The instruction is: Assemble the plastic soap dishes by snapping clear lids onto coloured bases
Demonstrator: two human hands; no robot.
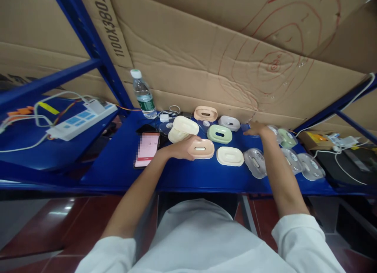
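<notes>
My left hand (186, 147) has its fingers around the left end of a peach oval dish (203, 149) on the blue table. Cream dishes (184, 126) lie overlapped just behind that hand. My right hand (257, 129) reaches to the back right, beside clear plastic pieces (273, 134); its fingers are spread and nothing shows in them. Between the hands are a green dish (219, 134), a cream dish (230, 156) and a pale grey dish (229, 123). Another peach dish (205, 113) stands at the back.
A phone (147, 149) lies left of the dishes, with a water bottle (143, 94) upright behind it. More clear dishes (255, 163) are under and beside my right forearm. A power strip (81, 122) sits at far left; cardboard (188, 57) backs the table.
</notes>
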